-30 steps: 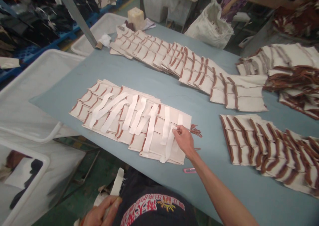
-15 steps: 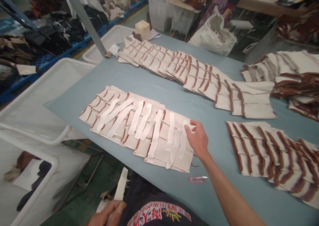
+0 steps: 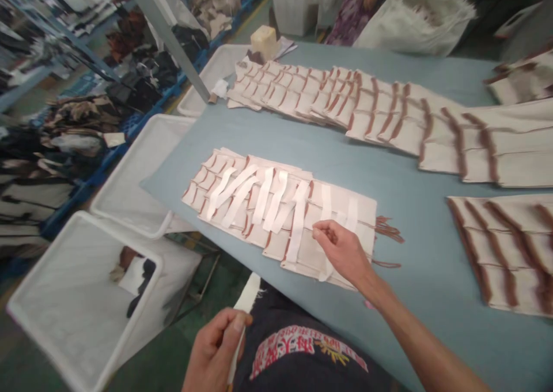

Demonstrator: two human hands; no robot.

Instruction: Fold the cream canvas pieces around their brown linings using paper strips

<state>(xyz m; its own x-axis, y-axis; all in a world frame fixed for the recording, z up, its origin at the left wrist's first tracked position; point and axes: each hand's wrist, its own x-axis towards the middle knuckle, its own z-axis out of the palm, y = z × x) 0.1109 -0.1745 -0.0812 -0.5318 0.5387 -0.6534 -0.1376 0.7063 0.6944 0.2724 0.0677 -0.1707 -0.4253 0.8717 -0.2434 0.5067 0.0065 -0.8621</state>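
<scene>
My left hand (image 3: 216, 349) is closed around a white fabric strip (image 3: 247, 294) with a frayed edge, in front of my dark apron. My right hand (image 3: 343, 251) hovers over or touches the nearer row of overlapping cream fabric panels (image 3: 365, 202). Its thumb and fingertips are pinched together; whether anything thin is between them I cannot make out. Several loose white strips (image 3: 262, 196) lie across these panels, which carry brown seams. One strip end shows just below my right hand. Brown cords (image 3: 389, 229) stick out at the panels' right end.
A longer row of similar panels (image 3: 319, 92) runs along the table's far side, another stack (image 3: 501, 248) sits at right. White bins (image 3: 159, 253) stand left of the blue-grey table (image 3: 190, 144). Behind it are a white sack (image 3: 415, 20) and a person's purple patterned clothing (image 3: 352, 11).
The view has swung to the right. My right hand has moved from the panels' right end toward their lower middle, and its fingers have closed to a pinch. My left hand still holds the strip.
</scene>
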